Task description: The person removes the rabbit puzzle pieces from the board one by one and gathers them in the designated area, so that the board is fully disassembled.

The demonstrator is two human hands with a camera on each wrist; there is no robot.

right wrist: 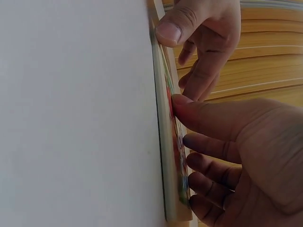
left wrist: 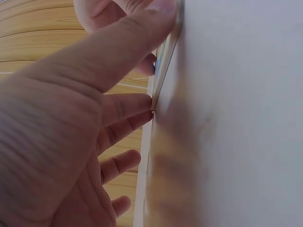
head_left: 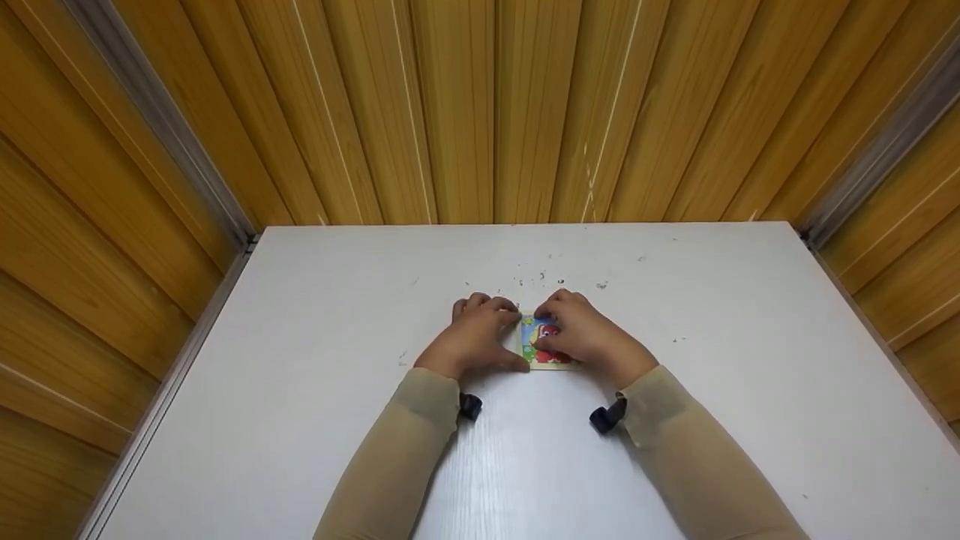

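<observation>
A small flat picture board (head_left: 551, 365) with a pale wooden rim lies on the white table, its face showing a red figure on blue and green; it looks like a child's puzzle. My left hand (head_left: 478, 334) holds its left side, thumb at the near corner and index finger at the far corner. The other left fingers (left wrist: 120, 165) stick out past the edge. Over the picture's right part is my right hand (head_left: 589, 334), thumb tip (right wrist: 182, 101) and bent fingers touching its face. I cannot tell whether they pinch a loose piece. That hand hides much of the picture.
The white table (head_left: 337, 300) spreads around the board, with small dark marks (head_left: 560, 281) behind it. Wood-patterned panels (head_left: 495, 112) stand along the table's back and sides. Each sleeved wrist carries a small black device, one on the left (head_left: 470, 406) and one on the right (head_left: 606, 416).
</observation>
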